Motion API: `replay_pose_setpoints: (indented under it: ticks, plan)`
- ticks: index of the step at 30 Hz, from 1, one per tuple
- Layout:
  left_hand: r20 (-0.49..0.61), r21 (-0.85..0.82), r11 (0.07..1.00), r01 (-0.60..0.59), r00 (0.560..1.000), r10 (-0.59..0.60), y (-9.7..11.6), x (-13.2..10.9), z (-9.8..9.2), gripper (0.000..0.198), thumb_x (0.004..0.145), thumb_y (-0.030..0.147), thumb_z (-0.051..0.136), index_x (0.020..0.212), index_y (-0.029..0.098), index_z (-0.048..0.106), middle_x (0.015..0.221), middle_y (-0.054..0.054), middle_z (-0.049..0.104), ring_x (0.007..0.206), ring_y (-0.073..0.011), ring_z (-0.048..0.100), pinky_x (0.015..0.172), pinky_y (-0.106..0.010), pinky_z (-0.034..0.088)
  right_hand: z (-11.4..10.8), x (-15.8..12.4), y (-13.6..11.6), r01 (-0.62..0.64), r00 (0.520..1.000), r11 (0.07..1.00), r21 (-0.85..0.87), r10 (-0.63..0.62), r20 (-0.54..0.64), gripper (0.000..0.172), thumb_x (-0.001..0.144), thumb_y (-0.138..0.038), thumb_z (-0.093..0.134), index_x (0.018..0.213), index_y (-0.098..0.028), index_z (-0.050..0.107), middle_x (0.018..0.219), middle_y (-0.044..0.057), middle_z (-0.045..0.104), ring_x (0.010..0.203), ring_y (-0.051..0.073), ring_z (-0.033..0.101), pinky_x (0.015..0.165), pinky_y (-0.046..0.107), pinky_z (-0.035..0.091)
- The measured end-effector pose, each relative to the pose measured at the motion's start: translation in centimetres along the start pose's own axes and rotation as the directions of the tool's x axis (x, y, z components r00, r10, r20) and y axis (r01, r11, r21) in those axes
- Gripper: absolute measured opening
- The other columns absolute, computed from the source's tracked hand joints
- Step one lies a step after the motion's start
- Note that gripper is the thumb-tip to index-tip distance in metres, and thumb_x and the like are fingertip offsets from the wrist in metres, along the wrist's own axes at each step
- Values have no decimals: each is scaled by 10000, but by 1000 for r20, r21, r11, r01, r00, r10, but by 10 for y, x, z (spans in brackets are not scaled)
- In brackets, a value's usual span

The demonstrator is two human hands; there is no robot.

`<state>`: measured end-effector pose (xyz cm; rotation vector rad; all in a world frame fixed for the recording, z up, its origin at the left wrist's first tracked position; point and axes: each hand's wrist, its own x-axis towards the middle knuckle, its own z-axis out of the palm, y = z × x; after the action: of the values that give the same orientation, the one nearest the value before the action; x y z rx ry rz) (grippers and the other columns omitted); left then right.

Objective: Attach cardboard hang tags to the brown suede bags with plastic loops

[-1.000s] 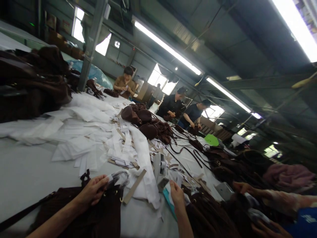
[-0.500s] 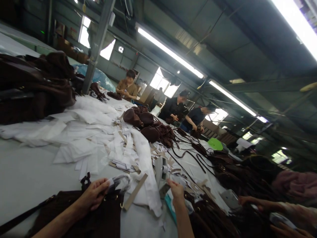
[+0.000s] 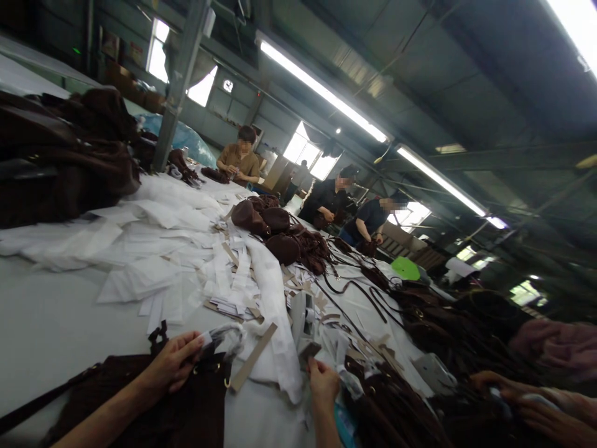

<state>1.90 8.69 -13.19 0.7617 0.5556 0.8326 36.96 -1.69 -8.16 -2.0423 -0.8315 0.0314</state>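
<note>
At the lower left, my left hand [image 3: 180, 358] pinches a small white paper piece [image 3: 205, 339] with clear plastic film [image 3: 228, 339] around it. This is at the top edge of a dark brown bag [image 3: 196, 404] lying on the table, with gold-coloured metal fittings. My right hand [image 3: 323, 382] is closed, thumb and fingertips together, close to the near end of a grey tape-dispenser-like device [image 3: 302, 314]. What those fingertips hold, if anything, I cannot make out. A grey-brown cardboard strip [image 3: 254, 358] lies between my hands, beside white wrapping sheet [image 3: 280, 336].
White paper sheets [image 3: 140, 274] and cardboard scraps cover the table's middle. Brown bags [image 3: 284, 242] are heaped beyond, with another pile [image 3: 60, 155] at left. A co-worker's hands [image 3: 508, 398] work at the right. Several people stand farther back. A metal post [image 3: 180, 87] rises at left.
My right hand has shifted slightly left and down at the grey device, and the teal item by it now shows below at my wrist. My left hand stays at the bag. The co-worker's hands moved right.
</note>
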Motion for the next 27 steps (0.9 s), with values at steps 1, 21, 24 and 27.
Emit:
replay_pose_setpoints:
  ticks: [1, 21, 24, 27]
  plan:
    - [-3, -3, 1000, 0, 1000, 0, 0, 0, 0, 358, 758, 495, 643, 722, 186, 466, 566, 96, 466, 270, 24, 229, 239, -103, 208, -2, -2, 0, -14, 1000, 1000, -28, 15, 5, 496, 542, -660, 612, 417, -180, 619, 451, 120, 632, 439, 246, 556, 457, 350, 398]
    - [19, 237, 961, -141, 990, 141, 14, -9, 11, 350, 801, 509, 580, 868, 170, 521, 412, 118, 407, 267, -50, 343, 272, -148, 340, 103, -147, -162, -24, 737, 952, 305, -189, 649, 381, 778, -517, 593, 639, -172, 676, 573, 16, 618, 577, 166, 532, 550, 271, 410]
    - [36, 260, 955, -145, 989, 141, 14, -9, 10, 351, 809, 509, 568, 872, 167, 522, 447, 93, 472, 266, -54, 372, 268, -149, 337, 111, -147, -152, -172, 726, 925, 338, -113, 678, 412, 759, -538, 604, 600, -161, 656, 532, 4, 583, 497, 130, 469, 491, 261, 375]
    - [54, 258, 956, -137, 990, 128, 13, -6, 7, 353, 817, 506, 562, 893, 165, 517, 472, 81, 505, 268, -53, 387, 269, -146, 339, 113, -147, -149, -227, 727, 904, 363, -91, 681, 403, 729, -530, 642, 593, -151, 645, 517, -9, 562, 466, 106, 426, 465, 246, 354]
